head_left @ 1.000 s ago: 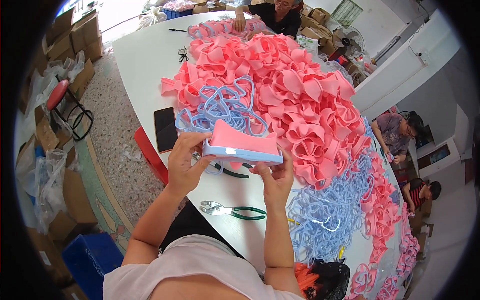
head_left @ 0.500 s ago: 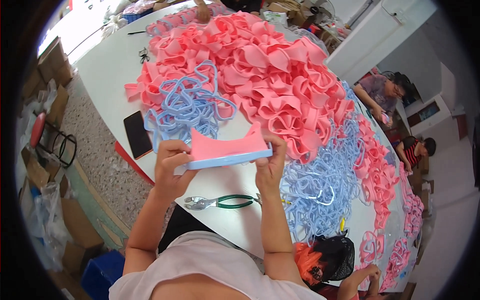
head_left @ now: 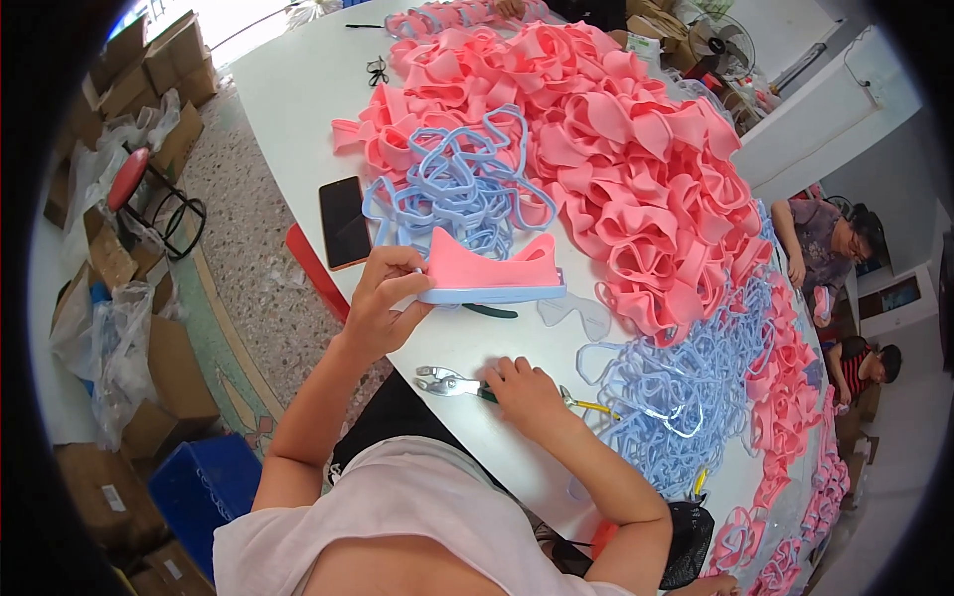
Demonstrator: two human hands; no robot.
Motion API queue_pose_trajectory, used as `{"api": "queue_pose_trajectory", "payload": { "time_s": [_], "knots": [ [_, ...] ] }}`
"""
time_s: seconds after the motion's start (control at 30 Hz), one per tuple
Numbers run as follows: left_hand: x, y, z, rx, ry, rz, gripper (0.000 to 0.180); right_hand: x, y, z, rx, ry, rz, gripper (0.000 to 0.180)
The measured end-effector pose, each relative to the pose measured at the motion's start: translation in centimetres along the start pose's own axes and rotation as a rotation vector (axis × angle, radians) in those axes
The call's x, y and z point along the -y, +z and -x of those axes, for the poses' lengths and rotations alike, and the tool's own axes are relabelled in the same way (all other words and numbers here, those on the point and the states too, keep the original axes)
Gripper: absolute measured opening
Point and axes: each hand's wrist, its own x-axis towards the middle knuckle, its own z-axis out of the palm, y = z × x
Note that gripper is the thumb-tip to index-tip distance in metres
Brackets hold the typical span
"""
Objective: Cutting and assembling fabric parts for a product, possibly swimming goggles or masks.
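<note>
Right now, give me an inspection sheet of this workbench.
Surface: white table, mostly covered on the right.
Job's things: pink and blue piece held up in the left hand; pliers flat under the right hand.
Clutter: pink pile, blue frames, dark phone, second blue heap.
Grippers: left shut on the piece; right resting on the pliers' handles.
Cables: nothing seen.
Surroundings: cardboard boxes, blue crate, red stool, two other people at right.

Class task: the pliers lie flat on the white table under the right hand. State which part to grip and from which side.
Grip the pliers by their handles, from above, where the right hand already rests. The metal jaws point left and lie flat.
</note>
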Motion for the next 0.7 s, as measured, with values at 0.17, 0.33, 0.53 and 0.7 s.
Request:
{"api": "queue_pose_trajectory", "payload": {
  "time_s": [0.17,0.33,0.53,0.7],
  "knots": [
    [0.2,-1.6,0.8,-0.025,-0.029,-0.039,0.048,0.6,-1.2,-1.1,0.120,-0.045,0.025,0.028],
    [0.1,-3.9,1.1,-0.047,-0.072,-0.115,0.046,-0.4,-1.2,-1.3,0.064,0.147,0.138,0.013],
    [0.4,-5.5,1.9,-0.053,-0.101,-0.141,0.047,-3.4,-10.6,-0.7,-0.404,0.279,-0.053,0.028],
    [-0.4,-4.5,1.5,0.030,-0.083,-0.103,0.046,-4.3,-14.9,-2.6,-0.607,0.297,0.115,0.042]
  ]
}}
